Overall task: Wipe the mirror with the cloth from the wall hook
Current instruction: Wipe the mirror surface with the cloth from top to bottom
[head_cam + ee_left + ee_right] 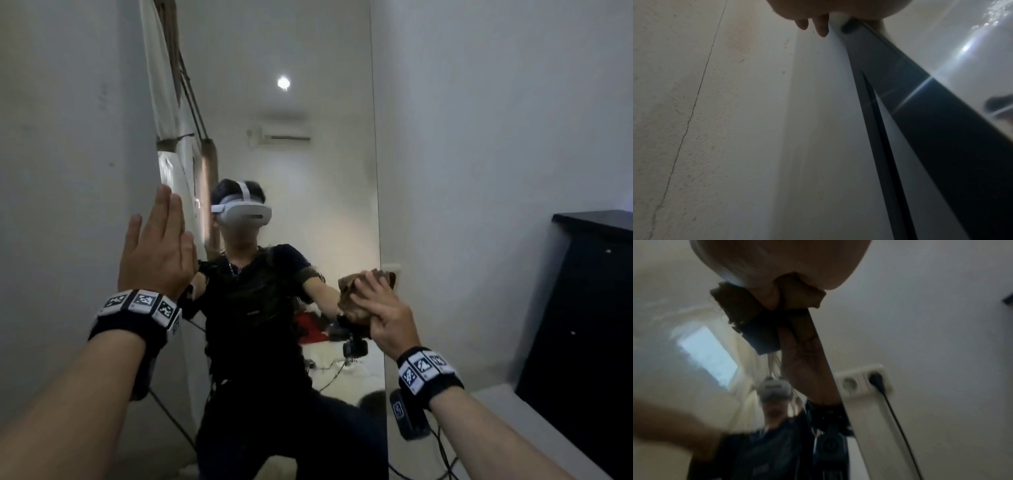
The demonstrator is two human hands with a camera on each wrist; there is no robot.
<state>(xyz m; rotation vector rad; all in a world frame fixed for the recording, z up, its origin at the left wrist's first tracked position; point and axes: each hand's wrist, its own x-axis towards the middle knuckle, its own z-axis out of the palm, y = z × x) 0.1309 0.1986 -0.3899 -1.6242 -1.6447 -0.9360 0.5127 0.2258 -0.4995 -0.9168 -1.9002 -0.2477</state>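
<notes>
A tall frameless mirror point(291, 154) leans on the white wall and reflects me. My right hand point(378, 305) presses a bunched brown cloth point(349, 291) against the glass near the mirror's right edge, at chest height, with fingers over it and the thumb pinching it. The right wrist view shows the cloth point(799, 295) crumpled under my right hand point(787, 261), meeting its reflection. My left hand point(159, 233) lies flat, fingers straight, at the mirror's left edge. In the left wrist view its fingertips point(822, 27) touch the mirror's dark edge point(920, 113).
A black cabinet point(589, 325) stands at the right on a pale ledge point(513, 421). A double wall socket point(861, 381) with a black plug sits just right of the mirror. Cables point(442, 455) trail below my right wrist. Bare white wall point(68, 137) fills the left.
</notes>
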